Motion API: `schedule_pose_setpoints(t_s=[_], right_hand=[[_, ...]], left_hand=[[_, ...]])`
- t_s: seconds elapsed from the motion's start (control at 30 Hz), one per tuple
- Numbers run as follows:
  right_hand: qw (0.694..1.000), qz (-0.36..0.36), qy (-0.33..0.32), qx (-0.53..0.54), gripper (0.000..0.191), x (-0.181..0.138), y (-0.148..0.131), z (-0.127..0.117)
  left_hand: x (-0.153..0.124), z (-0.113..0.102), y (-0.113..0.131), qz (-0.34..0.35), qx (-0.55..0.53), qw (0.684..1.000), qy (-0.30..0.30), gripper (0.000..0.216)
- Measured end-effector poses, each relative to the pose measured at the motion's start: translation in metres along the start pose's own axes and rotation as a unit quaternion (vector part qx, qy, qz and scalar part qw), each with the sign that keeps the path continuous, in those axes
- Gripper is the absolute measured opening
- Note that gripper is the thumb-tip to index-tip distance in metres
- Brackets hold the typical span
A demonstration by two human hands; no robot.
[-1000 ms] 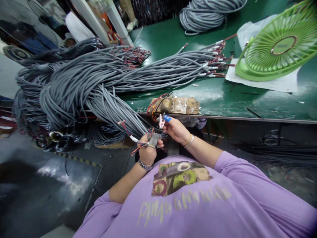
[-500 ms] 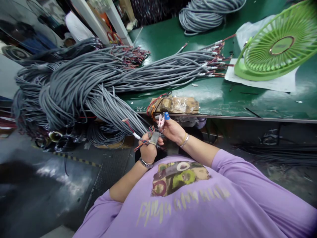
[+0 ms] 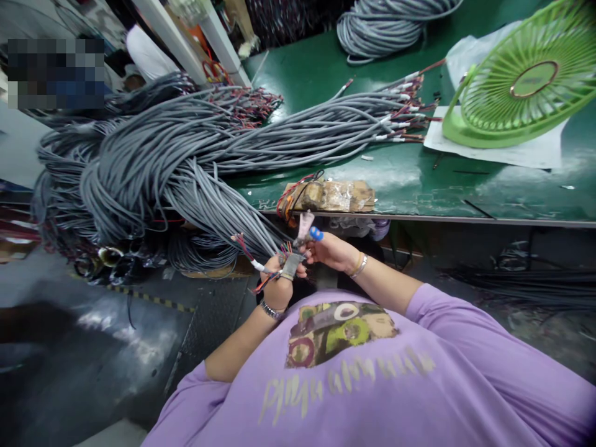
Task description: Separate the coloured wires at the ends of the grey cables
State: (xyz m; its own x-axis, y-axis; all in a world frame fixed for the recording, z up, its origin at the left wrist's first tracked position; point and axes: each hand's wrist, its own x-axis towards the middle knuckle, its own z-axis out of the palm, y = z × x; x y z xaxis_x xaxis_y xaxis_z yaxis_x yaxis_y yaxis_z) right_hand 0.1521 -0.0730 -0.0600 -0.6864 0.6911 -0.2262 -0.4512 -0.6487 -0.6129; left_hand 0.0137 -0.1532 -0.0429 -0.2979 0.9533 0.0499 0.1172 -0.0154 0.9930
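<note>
My left hand (image 3: pixel 278 290) is closed around the stripped end of a grey cable, with thin coloured wires (image 3: pixel 285 247) fanning out above the fingers. A flat grey block (image 3: pixel 292 266), perhaps a connector, sits at its fingertips. From the same fist a wire end with a white sleeve (image 3: pixel 257 266) sticks out to the left. My right hand (image 3: pixel 336 252), with a blue cover on one finger, pinches a small pink two-pronged tool (image 3: pixel 305 225) just beside the block. Its exact kind is unclear.
Grey cables (image 3: pixel 223 202) run in a thick bundle from the left across the green bench (image 3: pixel 419 192). At the bench edge lies a taped wooden block (image 3: pixel 349 196). A green fan (image 3: pixel 516 93) stands on white paper (image 3: pixel 554 152), and a cable coil (image 3: pixel 382 34) lies behind.
My right hand has turned and shifted slightly down and right, tilting the pink tool beside the grey block. My left hand keeps its hold almost in place.
</note>
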Motion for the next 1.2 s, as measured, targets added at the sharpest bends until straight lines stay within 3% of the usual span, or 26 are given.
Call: schedule_pose_setpoints(t_s=[0.2,0.3,0.37,0.43,0.6,0.77,1.0,1.2], right_hand=[[0.984,-0.088,-0.012,-0.154,0.043,-0.007,0.0,0.002],[0.977,-0.113,-0.026,-0.177,0.041,-0.01,-0.003,0.006],[0.976,-0.116,-0.023,-0.181,0.042,-0.012,-0.003,0.005],[0.981,-0.105,-0.007,-0.164,0.043,-0.013,-0.001,0.0],[0.995,-0.055,0.059,-0.054,0.046,-0.007,-0.002,-0.018],[0.992,-0.071,0.057,-0.084,0.056,0.005,-0.01,-0.005],[0.941,-0.245,0.145,-0.185,0.058,0.012,-0.003,0.009],[0.986,-0.141,0.088,-0.007,0.057,0.021,-0.006,0.012]], left_hand=[[0.002,-0.003,0.014,0.009,0.087,0.99,-0.113,0.022],[0.008,-0.005,0.021,0.003,0.113,0.975,-0.19,0.016],[0.011,-0.006,0.022,-0.016,0.115,0.972,-0.204,0.016],[0.012,-0.008,0.02,-0.034,0.101,0.978,-0.18,0.02],[0.008,-0.009,0.012,-0.04,-0.019,0.997,-0.056,0.027],[0.009,0.001,0.012,-0.014,-0.062,0.998,0.009,0.028],[0.016,0.012,0.001,-0.014,-0.056,0.998,0.028,0.027],[0.017,0.013,-0.004,-0.001,-0.033,0.999,0.028,0.026]])
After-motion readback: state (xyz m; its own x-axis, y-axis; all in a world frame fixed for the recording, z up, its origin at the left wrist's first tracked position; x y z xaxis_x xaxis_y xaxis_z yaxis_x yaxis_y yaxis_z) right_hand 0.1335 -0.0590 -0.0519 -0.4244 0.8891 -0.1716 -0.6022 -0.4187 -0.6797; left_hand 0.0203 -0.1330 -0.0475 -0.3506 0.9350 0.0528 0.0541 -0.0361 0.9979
